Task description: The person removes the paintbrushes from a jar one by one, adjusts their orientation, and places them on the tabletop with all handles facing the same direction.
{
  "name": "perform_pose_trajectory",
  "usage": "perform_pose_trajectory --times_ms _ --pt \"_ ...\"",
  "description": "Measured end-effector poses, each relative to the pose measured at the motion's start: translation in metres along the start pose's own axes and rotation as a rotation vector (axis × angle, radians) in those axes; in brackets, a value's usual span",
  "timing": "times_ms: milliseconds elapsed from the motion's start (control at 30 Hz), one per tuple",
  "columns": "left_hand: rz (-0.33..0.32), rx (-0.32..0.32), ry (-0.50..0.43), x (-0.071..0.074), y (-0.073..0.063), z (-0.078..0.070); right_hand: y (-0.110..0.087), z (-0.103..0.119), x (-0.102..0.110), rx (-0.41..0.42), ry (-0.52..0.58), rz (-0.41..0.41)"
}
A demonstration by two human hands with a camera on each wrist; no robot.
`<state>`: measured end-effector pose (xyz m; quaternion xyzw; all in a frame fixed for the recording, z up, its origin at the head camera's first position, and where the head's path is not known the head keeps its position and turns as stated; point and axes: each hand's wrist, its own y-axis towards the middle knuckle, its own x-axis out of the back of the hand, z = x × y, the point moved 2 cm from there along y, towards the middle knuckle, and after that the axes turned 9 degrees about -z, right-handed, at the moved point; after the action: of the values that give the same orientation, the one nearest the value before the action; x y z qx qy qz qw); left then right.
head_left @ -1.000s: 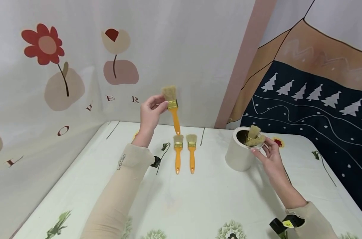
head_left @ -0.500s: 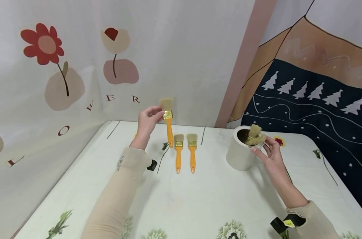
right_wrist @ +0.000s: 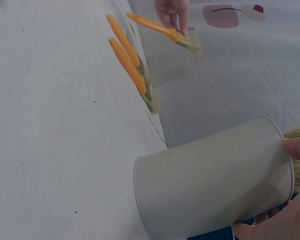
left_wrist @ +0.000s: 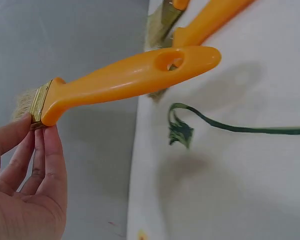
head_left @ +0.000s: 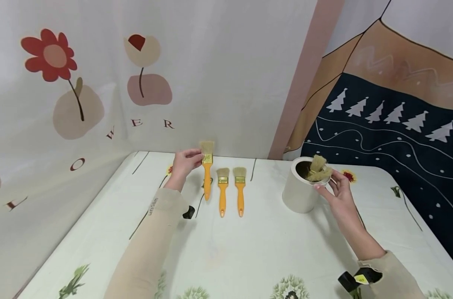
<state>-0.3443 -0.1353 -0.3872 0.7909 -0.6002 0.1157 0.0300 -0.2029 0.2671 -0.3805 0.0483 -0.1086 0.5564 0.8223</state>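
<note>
My left hand (head_left: 185, 165) pinches a paintbrush (head_left: 207, 178) at its metal band, bristles pointing away and orange handle toward me. In the left wrist view the handle (left_wrist: 130, 77) hovers over the cloth and casts a shadow. Two matching brushes, a left one (head_left: 222, 192) and a right one (head_left: 240, 192), lie side by side to the right of the held one. At the right my right hand (head_left: 338, 197) grips the rim of an off-white cylindrical container (head_left: 299, 193). Paintbrush bristles (head_left: 317, 169) stick out of its mouth; their handles are hidden inside.
A white cloth printed with flowers and stems covers the table (head_left: 248, 249). Behind the table's far edge hangs a pale curtain (head_left: 226, 74) with printed flowers and letters. A dark printed fabric (head_left: 390, 128) with white trees hangs at the right.
My left hand has lowered the paintbrush toward the table and slightly left, so its handle now lies beside the other two brushes. My right hand and the container have stayed put.
</note>
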Motion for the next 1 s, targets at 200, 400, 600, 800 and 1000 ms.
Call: perform_pose_trajectory --times_ms 200,400,600,800,1000 --pt "0.03 0.069 0.096 0.001 0.003 0.023 -0.001 0.002 -0.004 0.006 0.003 0.003" --pt "0.069 0.127 0.173 0.006 -0.002 0.047 -0.002 0.0 -0.006 -0.001 -0.011 0.0" --pt "0.078 0.175 0.248 0.007 -0.001 0.061 -0.004 -0.002 -0.007 0.004 -0.016 0.017" --pt "0.081 0.122 0.311 -0.003 0.005 0.054 -0.004 -0.001 -0.003 -0.007 -0.012 -0.003" --pt "0.035 0.118 0.379 -0.009 0.006 0.049 -0.002 -0.001 -0.002 -0.03 0.008 -0.021"
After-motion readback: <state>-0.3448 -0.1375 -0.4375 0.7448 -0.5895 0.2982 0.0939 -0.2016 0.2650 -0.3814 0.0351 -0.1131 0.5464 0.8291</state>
